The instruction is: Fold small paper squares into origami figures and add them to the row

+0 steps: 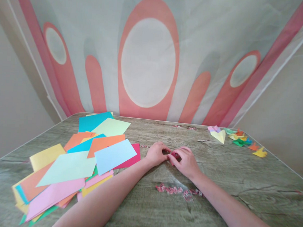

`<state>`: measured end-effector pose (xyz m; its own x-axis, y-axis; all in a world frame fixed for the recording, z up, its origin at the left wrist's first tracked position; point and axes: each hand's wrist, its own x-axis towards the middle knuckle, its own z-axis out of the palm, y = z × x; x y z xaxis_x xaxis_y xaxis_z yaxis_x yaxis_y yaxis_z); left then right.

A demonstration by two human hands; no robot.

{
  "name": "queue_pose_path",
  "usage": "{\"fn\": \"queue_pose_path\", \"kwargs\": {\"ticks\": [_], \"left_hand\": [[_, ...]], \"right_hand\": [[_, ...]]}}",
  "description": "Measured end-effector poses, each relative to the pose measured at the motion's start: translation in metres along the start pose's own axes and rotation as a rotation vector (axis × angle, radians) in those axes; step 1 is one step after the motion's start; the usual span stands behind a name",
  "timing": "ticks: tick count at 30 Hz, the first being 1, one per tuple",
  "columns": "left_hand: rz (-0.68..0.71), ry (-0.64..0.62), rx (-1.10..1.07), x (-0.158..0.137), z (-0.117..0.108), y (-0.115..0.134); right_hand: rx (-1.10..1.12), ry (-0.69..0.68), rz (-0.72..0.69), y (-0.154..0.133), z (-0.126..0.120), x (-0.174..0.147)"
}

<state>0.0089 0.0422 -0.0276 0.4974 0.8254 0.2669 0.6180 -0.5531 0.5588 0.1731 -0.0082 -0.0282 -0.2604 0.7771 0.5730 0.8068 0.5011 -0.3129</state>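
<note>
Near the middle of the table, my left hand point(157, 155) and my right hand point(186, 161) meet fingertip to fingertip. Between them is a small piece of folded dark red paper point(174, 154), mostly covered by my fingers, so its shape is hard to make out. Both hands pinch it just above the wood-grain table point(145, 209). Close to my left wrist lies a flat crimson sheet of paper point(135, 157), partly under a pale blue sheet point(115, 156).
A loose heap of coloured paper sheets point(68, 168) spreads over the left side. At the far right sit several small folded paper figures, including a yellow one point(260, 152) and a cream one point(219, 135). A printed cloth point(149, 62) hangs behind the table.
</note>
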Motion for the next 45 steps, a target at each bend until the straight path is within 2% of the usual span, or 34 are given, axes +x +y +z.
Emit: {"fn": "queue_pose_path", "kwargs": {"ticks": [17,35,45], "left_hand": [[0.027,0.024,0.022,-0.0022,0.0010,0.0034],[0.021,-0.008,0.001,-0.0043,-0.0012,0.0051],[0.058,0.003,-0.017,-0.0040,0.0023,-0.0002]], "right_hand": [[-0.004,0.004,0.083,0.0000,0.0032,0.0031],[-0.003,0.043,0.029,0.0055,0.0044,-0.0001],[-0.001,0.005,0.035,0.0075,0.0044,-0.0020]]}}
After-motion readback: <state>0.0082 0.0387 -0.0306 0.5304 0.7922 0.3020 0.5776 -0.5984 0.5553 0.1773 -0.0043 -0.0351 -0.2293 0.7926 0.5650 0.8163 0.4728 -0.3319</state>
